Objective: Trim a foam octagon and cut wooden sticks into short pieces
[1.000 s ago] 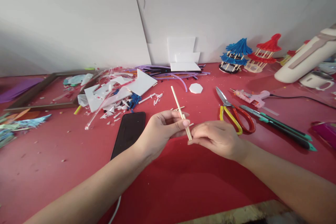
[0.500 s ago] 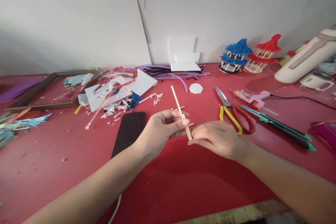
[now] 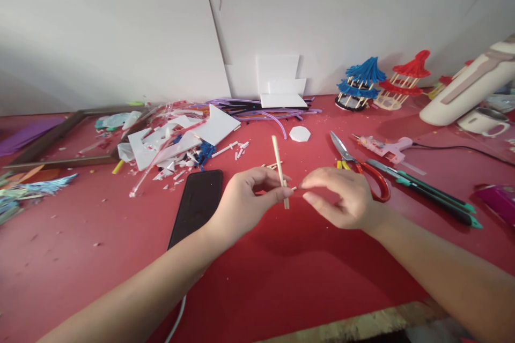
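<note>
My left hand (image 3: 247,201) pinches a long thin wooden stick (image 3: 277,156) and a shorter one alongside it between thumb and fingers, above the red tabletop. The long stick points up and away, tilted slightly left; the lower ends of both show just below my thumb. Just right of the sticks, my right hand (image 3: 344,198) is apart from them, thumb and fingers parted with nothing seen between. Short cut sticks (image 3: 273,165) lie on the table behind my left fingers, partly hidden by them. A white octagonal piece (image 3: 300,134) lies farther back.
Scissors (image 3: 348,155), a pink glue gun (image 3: 386,146) and a green-black utility knife (image 3: 426,193) lie right. Blue (image 3: 362,86) and red (image 3: 404,83) small pavilions stand behind, near a white bottle (image 3: 462,88). Left are a phone (image 3: 197,203), white scraps (image 3: 219,126) and a frame (image 3: 64,163).
My right hand has let go of the lower stick ends and drawn back right, its fingers parting. The sticks in my left hand have swung more upright.
</note>
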### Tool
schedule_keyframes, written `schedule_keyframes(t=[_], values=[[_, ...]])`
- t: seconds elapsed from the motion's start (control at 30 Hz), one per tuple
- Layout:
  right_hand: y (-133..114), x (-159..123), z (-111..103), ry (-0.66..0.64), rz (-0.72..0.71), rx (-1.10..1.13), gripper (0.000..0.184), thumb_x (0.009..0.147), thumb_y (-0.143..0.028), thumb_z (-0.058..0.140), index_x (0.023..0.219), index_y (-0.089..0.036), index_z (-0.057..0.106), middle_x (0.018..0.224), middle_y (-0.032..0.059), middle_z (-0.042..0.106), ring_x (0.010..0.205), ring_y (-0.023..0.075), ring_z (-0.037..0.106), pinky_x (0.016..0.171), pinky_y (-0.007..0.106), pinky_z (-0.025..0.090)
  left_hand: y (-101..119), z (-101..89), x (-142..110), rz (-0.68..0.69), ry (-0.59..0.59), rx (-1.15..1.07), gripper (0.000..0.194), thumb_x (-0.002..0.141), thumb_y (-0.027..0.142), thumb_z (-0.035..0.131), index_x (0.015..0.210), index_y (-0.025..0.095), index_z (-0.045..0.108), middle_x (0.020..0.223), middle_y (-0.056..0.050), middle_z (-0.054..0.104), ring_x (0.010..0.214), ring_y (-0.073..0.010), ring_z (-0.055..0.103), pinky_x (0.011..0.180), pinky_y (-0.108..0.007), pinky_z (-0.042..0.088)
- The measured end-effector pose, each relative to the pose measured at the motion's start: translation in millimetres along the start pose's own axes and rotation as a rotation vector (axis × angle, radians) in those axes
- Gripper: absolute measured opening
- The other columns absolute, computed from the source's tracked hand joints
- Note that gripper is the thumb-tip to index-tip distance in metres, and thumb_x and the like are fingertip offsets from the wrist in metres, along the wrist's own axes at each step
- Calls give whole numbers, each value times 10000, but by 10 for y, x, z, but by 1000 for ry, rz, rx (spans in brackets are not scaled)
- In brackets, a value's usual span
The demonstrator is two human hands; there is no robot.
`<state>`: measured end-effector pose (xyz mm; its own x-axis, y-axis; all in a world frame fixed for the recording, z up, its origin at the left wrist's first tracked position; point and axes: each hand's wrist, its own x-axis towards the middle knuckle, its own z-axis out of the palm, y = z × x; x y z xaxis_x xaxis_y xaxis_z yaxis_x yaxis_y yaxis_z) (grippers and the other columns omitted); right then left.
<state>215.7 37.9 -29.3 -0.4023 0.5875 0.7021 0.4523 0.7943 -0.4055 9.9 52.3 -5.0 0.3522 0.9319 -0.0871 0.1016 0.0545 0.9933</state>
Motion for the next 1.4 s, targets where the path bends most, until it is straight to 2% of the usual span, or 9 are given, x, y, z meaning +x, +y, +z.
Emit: schedule_keyframes(t=[0.13, 0.47, 0.53, 0.7, 0.8, 0.93, 1.03, 1.2, 1.4], values=[[42, 27, -68, 36, 90, -67, 102, 868, -153, 555, 924, -197, 629, 817, 43, 728, 727, 154, 681, 664, 273, 542, -23, 33, -32, 117, -43, 310, 64, 754, 195, 726, 690, 200, 718, 763, -17, 729, 736, -162, 659, 731, -253, 509], [78, 114, -286, 91, 274, -302, 83, 880, -235, 551, 852, -216, 626, 766, 22, 714, 689, 154, 670, 642, 269, 509, -111, 11, -11, 132, -80, 364, 47, 756, 187, 703, 713, 205, 698, 755, -21, 725, 748, -177, 668, 726, -261, 499], [136, 89, -412, -10, 451, -491, 113, 861, -290, 559, 796, -214, 611, 732, 27, 695, 665, 177, 662, 595, 286, 481, -132, 3, -6, 140, -82, 359, 31, 754, 191, 703, 727, 207, 701, 757, -22, 721, 747, -178, 665, 730, -267, 500], [316, -132, -632, -571, 782, -883, 142, 714, -325, 591, 699, -209, 510, 681, 80, 649, 585, 246, 616, 467, 305, 343, -167, 2, 7, 144, -84, 361, 29, 758, 183, 695, 752, 207, 679, 794, -24, 702, 751, -170, 662, 738, -274, 521], [412, -265, -656, -595, 841, -874, 166, 673, -332, 602, 713, -215, 491, 613, 69, 615, 533, 241, 588, 429, 289, 302, -155, 12, 5, 138, -91, 389, 49, 771, 172, 685, 734, 201, 670, 756, -15, 700, 739, -161, 669, 727, -253, 519], [557, -339, -706, -501, 865, -876, 159, 619, -271, 638, 652, -226, 489, 569, 78, 593, 500, 247, 565, 420, 303, 300, -137, 21, -3, 166, -70, 407, 46, 768, 205, 706, 722, 206, 702, 757, -16, 722, 722, -161, 666, 738, -255, 513], [603, -378, -788, -450, 834, -863, 126, 657, -246, 640, 725, -218, 538, 787, 131, 661, 659, 263, 626, 491, 324, 386, -127, 26, -12, 161, -55, 381, 46, 759, 220, 718, 714, 213, 727, 761, -16, 734, 704, -165, 661, 748, -268, 515], [361, -476, -868, -187, 505, -621, 271, 745, -439, 682, 823, -244, 511, 810, 75, 641, 705, 236, 617, 596, 341, 459, -106, 25, -26, 130, -85, 400, 54, 750, 233, 730, 709, 200, 743, 738, -21, 738, 694, -169, 665, 691, -255, 506], [42, -477, -883, -408, 344, -528, 399, 728, -570, 693, 874, -243, 516, 870, 87, 628, 719, 251, 614, 584, 368, 467, -166, -29, 14, 140, -119, 471, 95, 785, 257, 693, 733, 186, 729, 748, -11, 736, 694, -155, 663, 660, -248, 499]])
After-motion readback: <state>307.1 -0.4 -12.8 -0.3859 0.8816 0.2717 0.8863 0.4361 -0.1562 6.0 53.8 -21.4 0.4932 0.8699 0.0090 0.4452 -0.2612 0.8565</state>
